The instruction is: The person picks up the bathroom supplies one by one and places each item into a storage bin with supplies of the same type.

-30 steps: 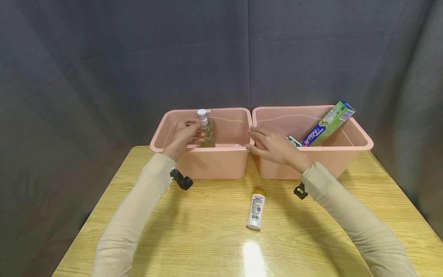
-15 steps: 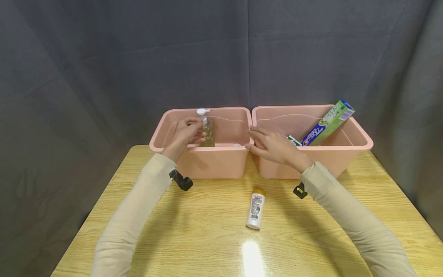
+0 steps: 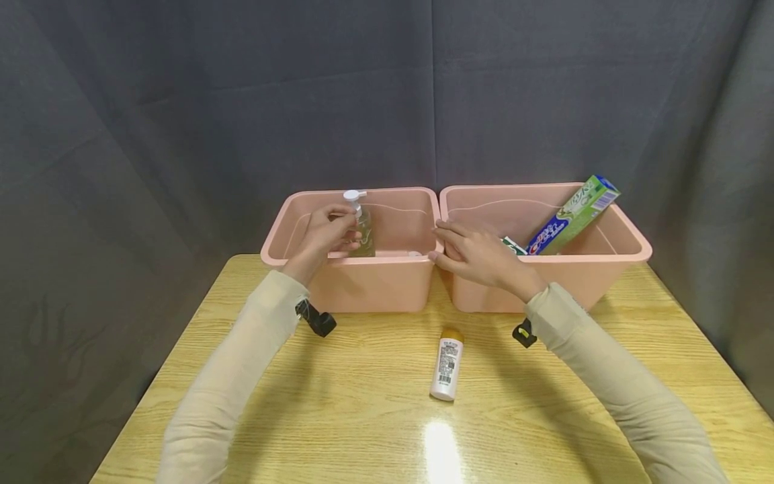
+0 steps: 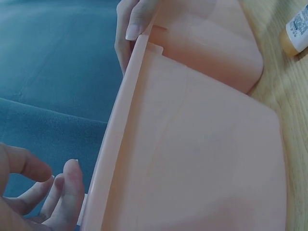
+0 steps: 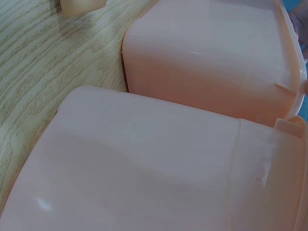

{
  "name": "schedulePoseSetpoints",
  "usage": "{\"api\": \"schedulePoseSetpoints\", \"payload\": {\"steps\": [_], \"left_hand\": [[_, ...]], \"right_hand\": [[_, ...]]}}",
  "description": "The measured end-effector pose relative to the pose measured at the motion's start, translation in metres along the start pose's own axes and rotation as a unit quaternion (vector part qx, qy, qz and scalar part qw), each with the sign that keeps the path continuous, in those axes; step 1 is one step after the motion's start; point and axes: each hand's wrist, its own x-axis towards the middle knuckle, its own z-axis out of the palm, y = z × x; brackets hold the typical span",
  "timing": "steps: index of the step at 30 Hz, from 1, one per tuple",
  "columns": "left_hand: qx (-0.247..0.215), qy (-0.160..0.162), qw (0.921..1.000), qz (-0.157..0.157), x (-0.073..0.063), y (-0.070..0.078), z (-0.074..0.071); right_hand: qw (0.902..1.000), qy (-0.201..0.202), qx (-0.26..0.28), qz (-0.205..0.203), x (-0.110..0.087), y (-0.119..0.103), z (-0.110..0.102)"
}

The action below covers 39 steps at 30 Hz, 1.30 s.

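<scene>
Two pink plastic bins stand side by side. My left hand (image 3: pixel 323 235) hovers over the left bin (image 3: pixel 369 286), its fingers loosely bent and nothing between them in the left wrist view. Just beyond these fingers is a pump bottle (image 3: pixel 365 238) of yellowish-green liquid with a white pump, upright in that bin and partly covered by the hand. My right hand (image 3: pixel 478 255) rests at the neighbouring rims of the left bin and the right bin (image 3: pixel 544 288), fingers extended. Inside the right bin leans a green and blue toothpaste box (image 3: pixel 571 218), its top above the rim.
A white bottle (image 3: pixel 447 370) with an orange-yellow cap lies on the wooden table (image 3: pixel 363 410) before the bins. A green and white packet (image 3: pixel 514 246) shows in the right bin, and a small white thing (image 3: pixel 414 254) in the left one. A dark curtain (image 3: pixel 338 94) hangs behind.
My left hand has drifted slightly right, across the pump bottle, which now shows a little less. The right hand, the bins and the white bottle stay in place.
</scene>
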Motion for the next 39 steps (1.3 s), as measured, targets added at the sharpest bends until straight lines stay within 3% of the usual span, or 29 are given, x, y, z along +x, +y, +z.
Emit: {"api": "schedulePoseSetpoints", "payload": {"steps": [10, 23, 39], "left_hand": [[0.018, -0.023, 0.9993, 0.023, -0.007, 0.002, 0.003], [0.018, -0.027, 0.9994, 0.005, -0.013, 0.001, 0.004], [0.034, -0.045, 0.9982, 0.018, -0.017, -0.004, 0.004]], "right_hand": [[1.0, 0.005, 0.004, -0.002, 0.0, 0.0, -0.001], [1.0, 0.007, 0.005, -0.006, 0.0, 0.0, -0.002], [0.9999, 0.01, 0.002, -0.008, 0.0, -0.002, -0.002]]}}
